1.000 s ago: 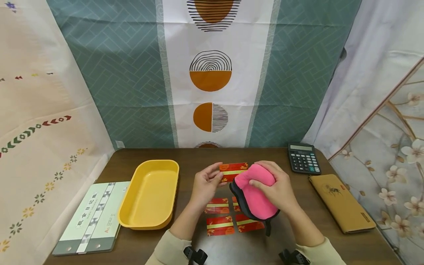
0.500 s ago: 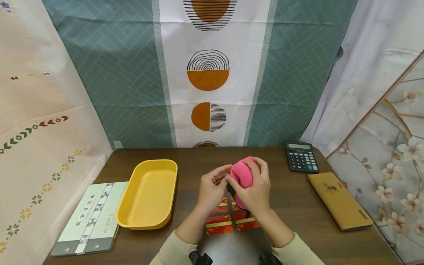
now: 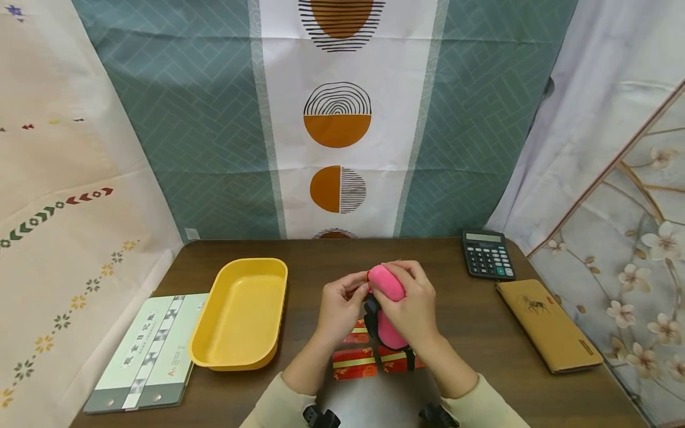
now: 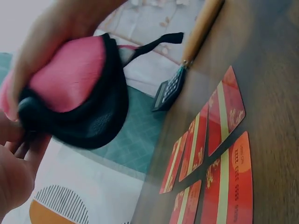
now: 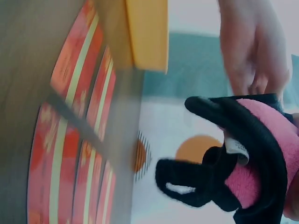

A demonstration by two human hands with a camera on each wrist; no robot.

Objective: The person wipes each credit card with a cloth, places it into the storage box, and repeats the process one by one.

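My right hand (image 3: 412, 303) grips a soft pink plush cloth pad (image 3: 387, 282) with black edging and a black hanging loop (image 5: 182, 179). The pad is folded over between my two hands. Close against it, my left hand (image 3: 337, 306) pinches a red card between thumb and fingers; only a red sliver of this card (image 3: 367, 276) shows, the rest lying behind the pad. Below both hands, several red cards with a gold stripe lie on the table, among them a front one (image 3: 355, 364) and one with raised numbers (image 4: 229, 186).
Left of the hands stands a yellow tray (image 3: 239, 364), beside a pale green book (image 3: 144, 351). To the right are a black calculator (image 3: 488, 254) and a tan notebook (image 3: 548, 327). The brown table (image 3: 455, 368) meets a hanging cloth (image 3: 225, 196) at its back edge.
My right hand has brought the pink pad leftward onto the red card and folded it there, covering most of the card. Over the last half second both hands have shifted only slightly.
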